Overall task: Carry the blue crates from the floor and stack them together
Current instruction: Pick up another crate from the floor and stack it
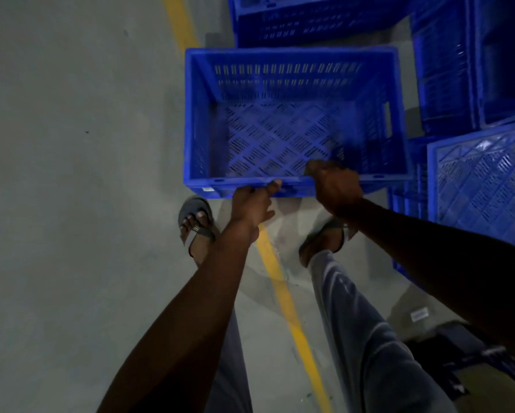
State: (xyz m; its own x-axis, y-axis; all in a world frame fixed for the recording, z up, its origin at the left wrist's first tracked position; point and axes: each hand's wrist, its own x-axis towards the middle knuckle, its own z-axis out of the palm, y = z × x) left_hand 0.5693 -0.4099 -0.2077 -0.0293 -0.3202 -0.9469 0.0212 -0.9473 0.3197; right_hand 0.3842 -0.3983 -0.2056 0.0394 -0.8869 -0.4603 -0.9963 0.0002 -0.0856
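Observation:
An empty blue crate [292,84] with slotted walls and a lattice floor sits open side up in front of me. My left hand [253,204] grips its near rim from below, thumb on top of the edge. My right hand [335,186] is curled over the same near rim, fingers reaching inside. Whether the crate rests on the floor or hangs just above it, I cannot tell.
More blue crates stand behind [309,22] and to the right [473,61], and one lies upturned at the right [485,180]. A yellow floor line [289,305] runs between my sandalled feet [196,225]. Grey concrete floor [71,174] spreads to the left. A dark object [470,359] lies bottom right.

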